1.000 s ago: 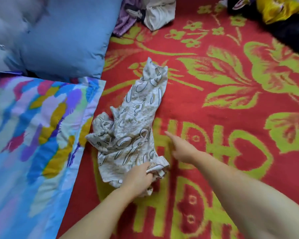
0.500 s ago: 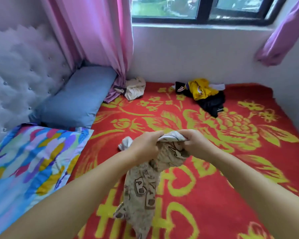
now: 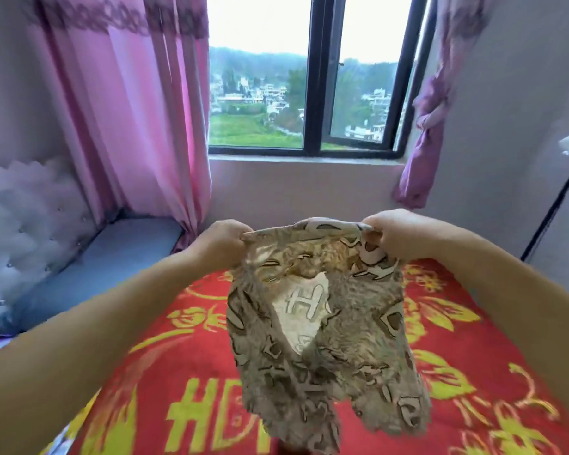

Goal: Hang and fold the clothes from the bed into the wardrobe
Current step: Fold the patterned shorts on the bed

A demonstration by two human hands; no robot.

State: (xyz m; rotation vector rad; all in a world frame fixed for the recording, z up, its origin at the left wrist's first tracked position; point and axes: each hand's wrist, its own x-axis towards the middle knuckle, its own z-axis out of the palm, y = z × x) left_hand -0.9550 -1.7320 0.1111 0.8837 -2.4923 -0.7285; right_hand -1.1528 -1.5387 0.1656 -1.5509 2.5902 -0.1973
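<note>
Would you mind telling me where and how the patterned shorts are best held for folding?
Probably by the waistband, one top corner in each hand, coming from above. The shorts hang open from that edge, which the left hand and right hand already pinch at opposite ends, so the legs drop straight toward the bed, ready to lay flat.
</note>
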